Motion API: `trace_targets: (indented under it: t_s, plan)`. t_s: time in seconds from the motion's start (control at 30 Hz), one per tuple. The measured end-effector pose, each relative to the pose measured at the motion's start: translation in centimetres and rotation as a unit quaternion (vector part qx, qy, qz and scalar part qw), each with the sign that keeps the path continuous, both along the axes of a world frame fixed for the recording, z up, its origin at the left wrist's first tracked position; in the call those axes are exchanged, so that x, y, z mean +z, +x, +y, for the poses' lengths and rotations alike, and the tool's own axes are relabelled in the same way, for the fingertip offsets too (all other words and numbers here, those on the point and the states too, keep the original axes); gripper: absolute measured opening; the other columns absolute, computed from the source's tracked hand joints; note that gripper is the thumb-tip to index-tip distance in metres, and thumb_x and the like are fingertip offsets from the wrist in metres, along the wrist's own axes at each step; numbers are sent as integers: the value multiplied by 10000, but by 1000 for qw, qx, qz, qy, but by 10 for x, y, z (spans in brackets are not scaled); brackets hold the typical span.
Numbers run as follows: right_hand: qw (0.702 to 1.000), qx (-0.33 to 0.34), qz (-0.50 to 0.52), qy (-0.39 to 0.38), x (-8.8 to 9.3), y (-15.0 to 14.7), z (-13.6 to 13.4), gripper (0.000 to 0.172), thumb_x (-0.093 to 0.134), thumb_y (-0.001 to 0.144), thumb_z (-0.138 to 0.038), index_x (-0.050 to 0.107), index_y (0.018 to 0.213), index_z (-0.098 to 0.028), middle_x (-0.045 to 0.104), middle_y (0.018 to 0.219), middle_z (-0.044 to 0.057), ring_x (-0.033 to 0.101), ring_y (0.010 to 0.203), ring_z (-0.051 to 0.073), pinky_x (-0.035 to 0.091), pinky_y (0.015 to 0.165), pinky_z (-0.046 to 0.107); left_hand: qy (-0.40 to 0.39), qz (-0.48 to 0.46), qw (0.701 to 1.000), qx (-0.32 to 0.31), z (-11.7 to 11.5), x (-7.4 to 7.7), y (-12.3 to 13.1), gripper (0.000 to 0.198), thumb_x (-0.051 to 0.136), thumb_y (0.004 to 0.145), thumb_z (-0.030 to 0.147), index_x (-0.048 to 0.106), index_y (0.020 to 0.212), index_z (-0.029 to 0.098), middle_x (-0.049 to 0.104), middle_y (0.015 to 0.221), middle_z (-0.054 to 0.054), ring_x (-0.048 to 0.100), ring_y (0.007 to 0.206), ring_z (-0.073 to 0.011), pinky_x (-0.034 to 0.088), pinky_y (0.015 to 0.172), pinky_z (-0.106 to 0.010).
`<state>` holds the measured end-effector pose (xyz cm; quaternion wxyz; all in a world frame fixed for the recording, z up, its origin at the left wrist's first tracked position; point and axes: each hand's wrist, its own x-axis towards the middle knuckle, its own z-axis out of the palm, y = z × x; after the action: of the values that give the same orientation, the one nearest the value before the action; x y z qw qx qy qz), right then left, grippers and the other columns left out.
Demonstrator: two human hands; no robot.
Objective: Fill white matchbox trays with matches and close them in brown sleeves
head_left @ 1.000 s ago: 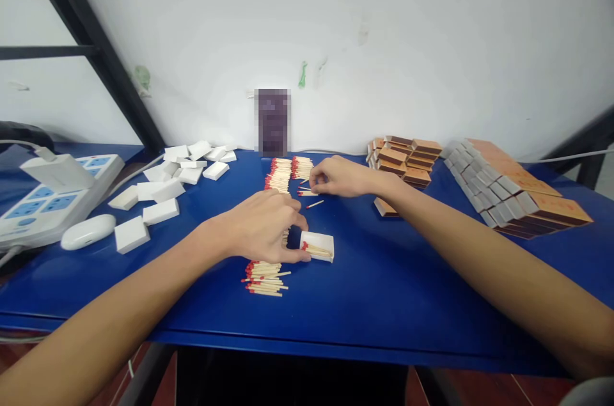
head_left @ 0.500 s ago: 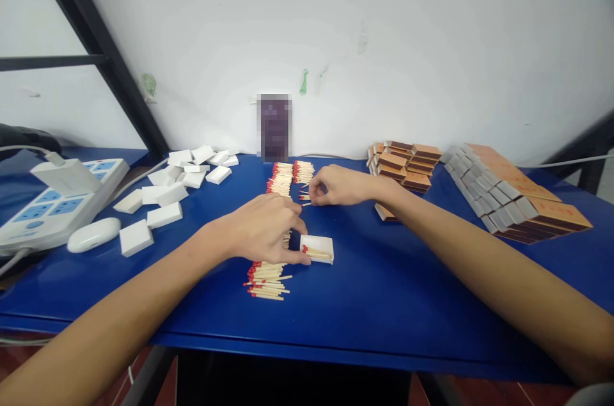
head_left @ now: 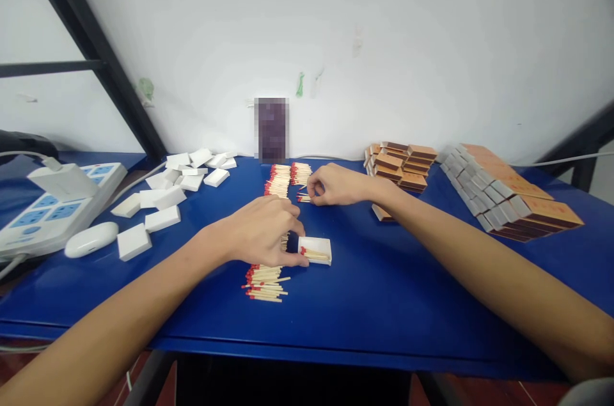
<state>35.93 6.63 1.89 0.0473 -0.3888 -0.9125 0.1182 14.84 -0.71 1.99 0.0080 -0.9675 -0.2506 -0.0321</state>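
A small white matchbox tray (head_left: 322, 243) with a few red-tipped matches (head_left: 315, 254) inside lies on the blue table. My left hand (head_left: 261, 230) grips the tray's left end, thumb at the near corner and forefinger at the far one. Farther back, my right hand (head_left: 338, 183) has thumb and fingers pinched at the ends of a few loose matches (head_left: 303, 197); exactly how many it holds is hidden. Rows of matches (head_left: 277, 182) run beyond and under my left hand, partly covered by it. Nearer me is another loose heap of matches (head_left: 266, 282).
White trays (head_left: 163, 197) lie scattered at left, beside a white rounded case (head_left: 91, 240) and a power strip (head_left: 57, 208). Orange matchbox sleeves (head_left: 403, 164) are piled at back right, with one lone sleeve (head_left: 382, 213) nearby. Stacked matchboxes (head_left: 513, 192) stand far right.
A single match that lay just below my right fingertips no longer shows there. Both hands have kept nearly the same place; the whole view has shifted slightly.
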Motion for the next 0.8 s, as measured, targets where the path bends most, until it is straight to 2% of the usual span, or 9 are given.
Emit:
trace_targets:
  t_s: [0.23, 0.6, 0.8]
  plan:
    - [999, 33, 8, 9, -3, 3, 4, 149, 573, 734, -232, 703, 769, -170, 649, 715, 8, 528, 626, 120, 360, 610, 247, -6, 1, 1000, -1, 0, 0, 0, 441, 587, 819, 606, 757, 904, 208, 593, 704, -33, 556, 686, -173, 382, 651, -301]
    - [999, 26, 21, 4, 0, 2, 3, 140, 574, 727, -221, 696, 752, -158, 639, 697, 7, 516, 610, 114, 352, 597, 242, -8, 5, 1000, 2, -1, 0, 0, 445, 585, 817, 610, 755, 913, 210, 584, 709, -29, 546, 680, -170, 368, 642, -301]
    - [999, 2, 25, 46, -4, 3, 7, 140, 525, 760, -187, 659, 728, -160, 606, 666, 3, 485, 591, 107, 326, 595, 242, -4, 7, 1000, -1, 0, 1, 1, 439, 589, 818, 608, 756, 895, 209, 573, 695, -26, 524, 669, -165, 348, 634, -295]
